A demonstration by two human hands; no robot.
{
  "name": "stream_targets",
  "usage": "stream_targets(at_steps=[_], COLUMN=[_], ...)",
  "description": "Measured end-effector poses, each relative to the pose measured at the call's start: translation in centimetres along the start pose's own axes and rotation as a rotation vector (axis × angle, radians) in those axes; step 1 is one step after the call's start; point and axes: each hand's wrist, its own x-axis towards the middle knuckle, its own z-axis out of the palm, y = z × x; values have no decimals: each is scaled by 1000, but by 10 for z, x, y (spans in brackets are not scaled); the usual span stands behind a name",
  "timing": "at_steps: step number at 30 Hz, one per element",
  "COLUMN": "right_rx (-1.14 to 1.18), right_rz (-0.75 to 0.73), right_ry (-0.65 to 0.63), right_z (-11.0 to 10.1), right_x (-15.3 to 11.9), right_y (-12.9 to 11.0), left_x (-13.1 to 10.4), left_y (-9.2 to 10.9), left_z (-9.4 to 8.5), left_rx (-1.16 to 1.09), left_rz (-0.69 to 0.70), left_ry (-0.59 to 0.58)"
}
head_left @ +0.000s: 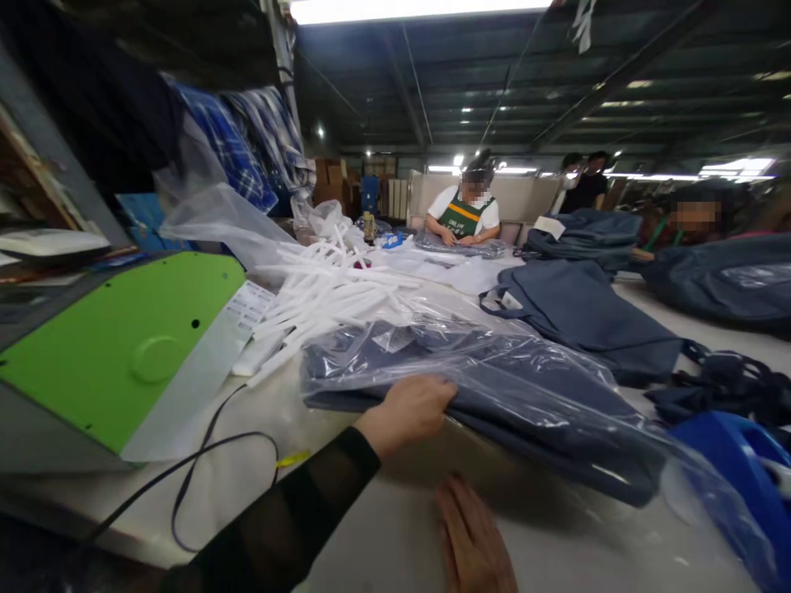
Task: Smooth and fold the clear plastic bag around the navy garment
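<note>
We are at the bagging step: our left hand pinches the near edge of the clear plastic bag with folded dark blue cloth inside, our right hand lies open and flat on the pale table, so next we likely need to smooth the bag.

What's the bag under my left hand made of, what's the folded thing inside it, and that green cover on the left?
The bag looks like thin clear plastic film: glossy, wrinkled, see-through. The folded item inside seems dark blue woven fabric, matte. The green cover looks like hard painted metal or plastic, smooth with a satin sheen. The left hand grips the bag's edge.
</note>
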Motion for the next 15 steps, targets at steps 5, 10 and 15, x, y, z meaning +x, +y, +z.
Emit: stream_targets(at_steps=[5, 10, 15], right_rx=[-165, -197, -74], right_rz=[127, 185, 177], right_ry=[-38, -45, -42], right_z=[17, 63, 119], right_x=[27, 40, 69], right_y=[27, 57, 70], left_x=[16, 25, 32], left_y=[-6, -7, -8], left_z=[-26, -36, -47], left_rx=[27, 47, 75], left_rz=[-11, -23, -24], left_ry=[-28, -59, -59])
